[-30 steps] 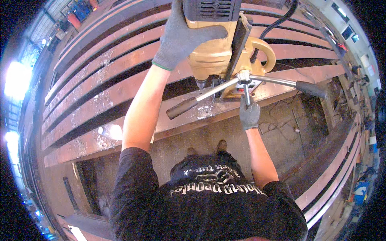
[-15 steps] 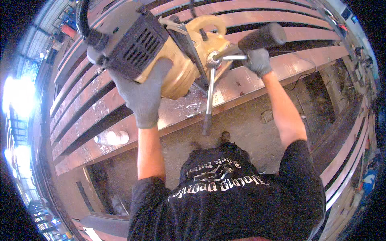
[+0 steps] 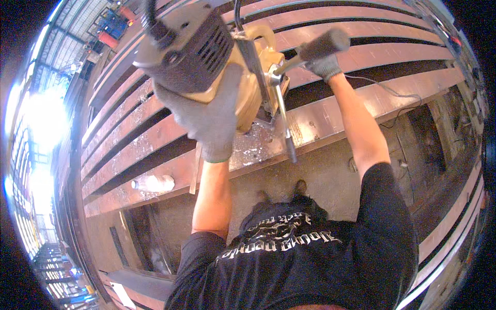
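A magnetic drill [image 3: 245, 95] with a yellow body and a black vented motor [image 3: 194, 49] is tilted over the reddish-brown steel bars. My left hand [image 3: 212, 113], in a grey glove, is closed around the underside of the motor and yellow housing. On the drill's right side, my gloved right hand [image 3: 325, 68] is closed at the feed handle, its fingers partly hidden behind a thick black grip [image 3: 325, 45]. Another spoke, a thin metal lever [image 3: 283, 108] with a black end, points down toward me. The drill's base is mostly hidden.
Long parallel steel bars [image 3: 361, 106] with gaps between them lie across the work area. A whitish plastic bottle [image 3: 153, 183] lies on the nearest bar, at left. A thin dark cable [image 3: 385, 89] trails at right. White residue and shavings spot the bars. A red cylinder [image 3: 107, 40] stands far left.
The drill has shifted right and slightly away across the bars, both hands moving with it. Its lower lever has swung from pointing nearly straight down to slanting right. The view has shifted too.
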A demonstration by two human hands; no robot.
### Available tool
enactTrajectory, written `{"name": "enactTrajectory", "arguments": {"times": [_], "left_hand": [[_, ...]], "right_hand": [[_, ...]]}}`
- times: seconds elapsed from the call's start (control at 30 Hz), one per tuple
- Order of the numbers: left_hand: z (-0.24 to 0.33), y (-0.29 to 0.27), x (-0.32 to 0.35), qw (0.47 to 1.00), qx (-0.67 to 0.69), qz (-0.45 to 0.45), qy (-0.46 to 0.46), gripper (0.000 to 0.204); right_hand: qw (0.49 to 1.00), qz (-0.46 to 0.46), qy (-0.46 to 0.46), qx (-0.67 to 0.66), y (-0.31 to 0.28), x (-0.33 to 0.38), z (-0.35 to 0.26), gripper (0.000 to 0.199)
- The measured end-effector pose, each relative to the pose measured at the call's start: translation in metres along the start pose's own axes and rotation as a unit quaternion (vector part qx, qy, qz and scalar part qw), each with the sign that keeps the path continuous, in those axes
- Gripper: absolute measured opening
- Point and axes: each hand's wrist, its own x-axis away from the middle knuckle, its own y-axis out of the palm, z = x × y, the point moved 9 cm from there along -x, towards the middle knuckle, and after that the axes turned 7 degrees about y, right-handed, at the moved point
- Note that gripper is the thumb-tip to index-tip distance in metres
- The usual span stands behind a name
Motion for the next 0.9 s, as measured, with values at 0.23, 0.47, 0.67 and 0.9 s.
{"name": "enactTrajectory", "arguments": {"times": [0.23, 0.47, 0.67, 0.9], "left_hand": [[-0.133, 0.026, -0.084, 0.972, 0.167, -0.162, -0.002, 0.074], [-0.221, 0.082, -0.147, 0.940, 0.270, -0.206, -0.009, 0.054], [-0.142, 0.064, -0.131, 0.983, 0.127, -0.132, -0.003, 0.070], [-0.091, 0.053, -0.090, 0.991, 0.108, -0.072, -0.045, 0.095]], "right_hand": [[0.973, -0.049, 0.223, 0.043, -0.078, 0.068, -0.050, 0.029], [0.960, -0.061, 0.269, 0.038, -0.101, 0.070, -0.115, 0.031], [0.940, -0.089, 0.314, 0.104, -0.079, 0.033, -0.067, 0.031], [0.980, -0.028, 0.134, 0.142, -0.024, -0.020, 0.025, 0.030]]}}
